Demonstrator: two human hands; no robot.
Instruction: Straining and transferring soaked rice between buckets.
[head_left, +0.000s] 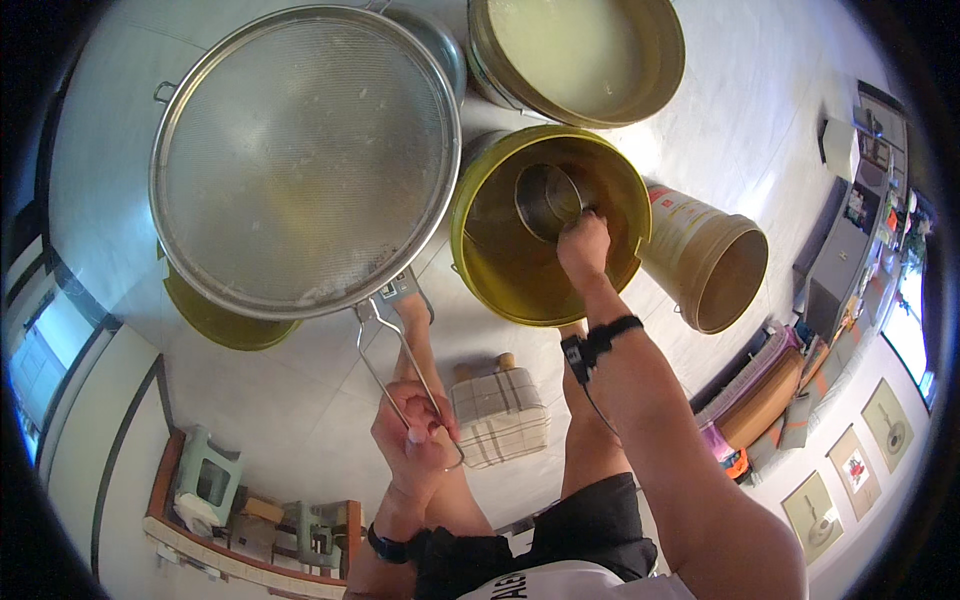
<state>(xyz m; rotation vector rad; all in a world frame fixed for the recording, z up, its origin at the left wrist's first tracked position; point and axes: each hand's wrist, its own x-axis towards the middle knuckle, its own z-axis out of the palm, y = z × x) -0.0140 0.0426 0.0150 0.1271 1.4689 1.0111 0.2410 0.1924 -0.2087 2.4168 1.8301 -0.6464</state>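
Note:
My left hand (415, 435) grips the wire handle of a large round mesh sieve (300, 165), held level on the left. A thin yellowish residue marks its mesh. With my right hand (585, 246) I hold a round metal scoop (541, 202) down inside a yellow-green bucket (474, 281). The bucket's inside is brownish; how much it contains is hard to tell. Below the sieve, another yellow-green bucket (225, 326) is mostly hidden. A metal vessel (431, 45) shows partly behind the sieve's far rim.
A bucket (664, 90) with pale cloudy liquid (574, 49) stands beyond. At right, a beige bucket (686, 244) appears to lie on its side. Between my legs is a plaid-covered stool (499, 412). A grey keypad device (401, 289) sits by the sieve's near rim.

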